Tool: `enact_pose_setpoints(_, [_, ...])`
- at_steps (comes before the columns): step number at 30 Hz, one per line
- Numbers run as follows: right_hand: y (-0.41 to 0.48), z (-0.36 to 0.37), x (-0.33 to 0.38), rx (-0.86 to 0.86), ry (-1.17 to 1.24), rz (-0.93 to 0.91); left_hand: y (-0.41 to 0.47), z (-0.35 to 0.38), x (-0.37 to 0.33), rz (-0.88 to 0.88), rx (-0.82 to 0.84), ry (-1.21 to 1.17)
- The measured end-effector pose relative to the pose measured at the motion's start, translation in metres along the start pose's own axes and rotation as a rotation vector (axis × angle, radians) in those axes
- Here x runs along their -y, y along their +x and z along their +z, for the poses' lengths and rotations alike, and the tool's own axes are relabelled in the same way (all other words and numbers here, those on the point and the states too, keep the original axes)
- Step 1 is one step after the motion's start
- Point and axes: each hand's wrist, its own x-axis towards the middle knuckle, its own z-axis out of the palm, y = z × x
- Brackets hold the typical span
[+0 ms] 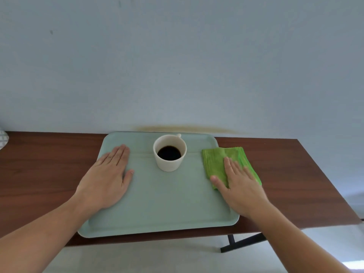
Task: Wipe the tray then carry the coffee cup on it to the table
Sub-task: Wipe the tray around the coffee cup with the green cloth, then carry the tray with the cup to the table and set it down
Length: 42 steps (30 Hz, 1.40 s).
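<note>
A pale green tray [157, 203] lies on a dark wooden table [295, 174]. A white cup [169, 152] with black coffee in it stands upright on the far middle of the tray. My left hand [107, 176] lies flat, palm down, on the tray's left edge, holding nothing. My right hand [238, 184] presses flat on a folded green cloth [220, 162] that rests across the tray's right edge, partly on the table. The cup is apart from both hands.
The table stands against a pale blue wall [177, 66], with its right end and near edge in view. A black table leg [242, 243] shows below. A white patterned object [3, 138] peeks in at the far left.
</note>
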Motion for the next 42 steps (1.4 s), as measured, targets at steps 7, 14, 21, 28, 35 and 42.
enact_pose_setpoints(7, [0.012, -0.003, -0.031, 0.025, 0.425, -0.005, -0.003, -0.004, 0.003, 0.028, 0.039, -0.015])
enact_pose_setpoints(14, [0.013, 0.008, -0.062, 0.014, 0.142, 0.044, -0.008, -0.013, -0.003, 0.013, 0.032, 0.001])
enact_pose_setpoints(21, [0.000, 0.006, -0.087, -0.018, 0.032, 0.138, -0.040, -0.014, 0.012, -0.224, 0.013, -0.157])
enact_pose_setpoints(28, [-0.051, 0.009, 0.004, -0.386, 0.352, 0.255, -0.059, -0.028, 0.015, -0.553, -0.054, -0.386])
enact_pose_setpoints(35, [-0.054, 0.010, 0.049, -0.182, 0.506, 0.468, -0.059, -0.037, -0.008, -0.621, -0.040, -0.332])
enact_pose_setpoints(42, [-0.050, 0.014, 0.063, -0.231, 0.501, 0.573, -0.057, -0.035, 0.006, -0.548, -0.061, -0.449])
